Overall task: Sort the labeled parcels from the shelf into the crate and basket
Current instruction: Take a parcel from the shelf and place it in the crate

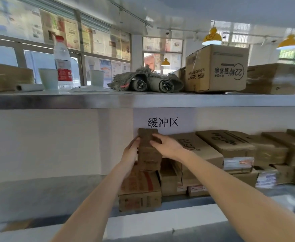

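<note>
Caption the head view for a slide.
Both hands, left and right, grip a small brown parcel atop stacked boxes on the shelf.

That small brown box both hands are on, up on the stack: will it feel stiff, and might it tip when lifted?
The small cardboard box probably feels stiff, since its edges look straight. It stands tall and narrow on the stack, so it may tip easily; the left hand and right hand steady it from both sides. It is likely light.
</note>
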Motion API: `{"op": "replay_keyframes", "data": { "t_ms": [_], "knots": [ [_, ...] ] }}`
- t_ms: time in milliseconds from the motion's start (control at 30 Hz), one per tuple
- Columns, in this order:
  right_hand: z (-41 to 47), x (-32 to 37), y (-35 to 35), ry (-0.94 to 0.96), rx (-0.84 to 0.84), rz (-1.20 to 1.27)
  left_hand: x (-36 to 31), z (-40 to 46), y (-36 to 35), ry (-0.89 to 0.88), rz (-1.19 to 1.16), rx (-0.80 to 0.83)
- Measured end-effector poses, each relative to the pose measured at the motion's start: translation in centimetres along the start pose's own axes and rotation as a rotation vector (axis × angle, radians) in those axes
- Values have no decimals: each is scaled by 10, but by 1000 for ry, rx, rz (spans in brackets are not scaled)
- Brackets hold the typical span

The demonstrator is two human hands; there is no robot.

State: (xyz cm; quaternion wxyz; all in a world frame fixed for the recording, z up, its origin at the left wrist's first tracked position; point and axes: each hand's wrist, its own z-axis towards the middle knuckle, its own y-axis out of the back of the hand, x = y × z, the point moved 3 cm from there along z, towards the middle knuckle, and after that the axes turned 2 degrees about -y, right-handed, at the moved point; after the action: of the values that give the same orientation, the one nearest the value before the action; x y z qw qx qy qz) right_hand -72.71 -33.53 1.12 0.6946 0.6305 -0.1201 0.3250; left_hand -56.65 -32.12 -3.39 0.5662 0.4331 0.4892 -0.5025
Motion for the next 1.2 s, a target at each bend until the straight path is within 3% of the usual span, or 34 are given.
{"op": "replay_keyframes", "data": {
  "t_ms": [167,300,467,633,767,900,1033,1200],
  "knots": [
    [-28,16,-5,-22,-143,268,-15,-22,14,-60,-112,92],
    [-57,33,-8,-10,-210,461,-23,-47,32,50,-206,117],
    [-112,64,-15,-7,-238,427,-33,-83,52,62,-181,95],
    [-181,73,-24,-179,-304,287,-29,-131,50,70,-284,177],
    [-235,56,-21,-238,-398,433,-28,-172,25,117,-440,343],
    [-292,47,-4,-227,-501,500,-36,-211,-4,31,-358,492],
    [-353,34,23,-305,-597,393,-38,-246,-48,-101,-237,549],
    [-417,-2,64,-396,-672,370,-52,-290,-119,-127,-171,632]
  ]
}}
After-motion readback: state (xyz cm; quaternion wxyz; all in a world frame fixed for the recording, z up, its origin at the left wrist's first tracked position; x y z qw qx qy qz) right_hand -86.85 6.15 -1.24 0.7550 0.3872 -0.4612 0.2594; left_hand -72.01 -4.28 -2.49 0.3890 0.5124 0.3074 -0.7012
